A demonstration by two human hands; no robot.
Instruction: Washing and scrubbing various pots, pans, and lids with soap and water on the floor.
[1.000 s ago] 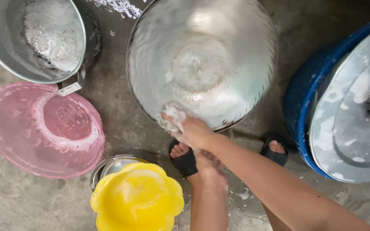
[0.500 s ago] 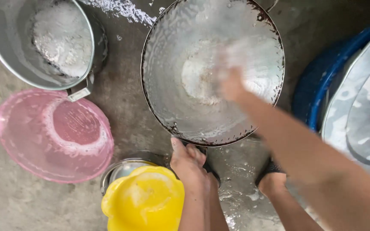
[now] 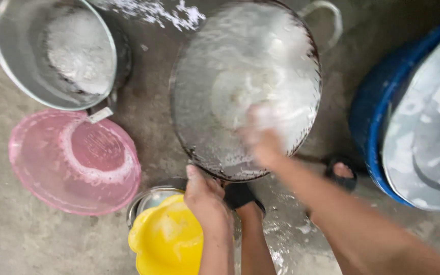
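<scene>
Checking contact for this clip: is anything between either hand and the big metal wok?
Nothing visible. The right hand lies inside the soapy wok, blurred, so a cloth or sponge under it cannot be told. The left hand grips the wok's near rim directly.

Soft, even daylight falls from above, casting only faint shadows on the grey concrete floor (image 3: 36, 239). The whole frame is smeared by motion blur, worst on the right hand (image 3: 260, 140) and the soapy round metal wok (image 3: 204, 102). Dull glare whitens the wok's centre.
</scene>
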